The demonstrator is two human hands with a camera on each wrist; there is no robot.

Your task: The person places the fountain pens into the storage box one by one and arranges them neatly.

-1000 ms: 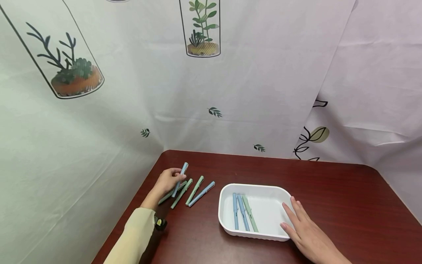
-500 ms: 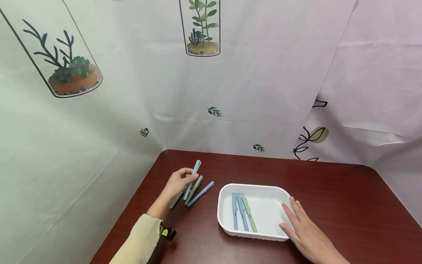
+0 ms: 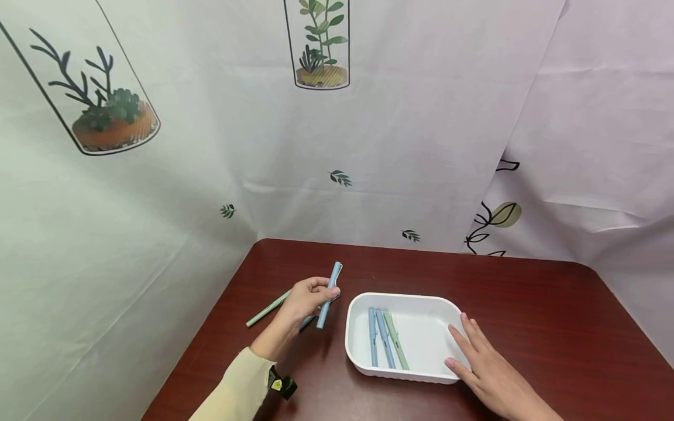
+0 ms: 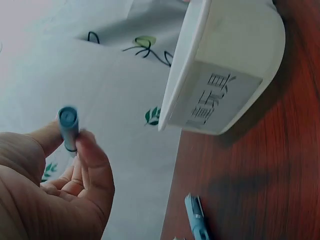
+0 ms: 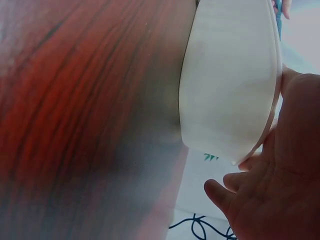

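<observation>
My left hand pinches a light blue capped pen between thumb and fingers, left of the white tray. The pen stands steeply tilted, its clip end up; in the left wrist view the pen shows end-on. Inside the tray, on its left side, lie two blue pens and a green pen, side by side. With fingers spread and fairly straight, my right hand rests at the tray's right rim. Behind the left hand lie a green pen and a partly hidden blue pen.
The tray stands on a dark red wooden table with rounded back corners. Pale cloth printed with plants hangs behind and at the sides. A black band sits on the left wrist beside the sleeve.
My left hand has carried the blue pen rightward from the loose pens toward the tray, now hiding some of the pens on the table. The right hand and tray have stayed put.
</observation>
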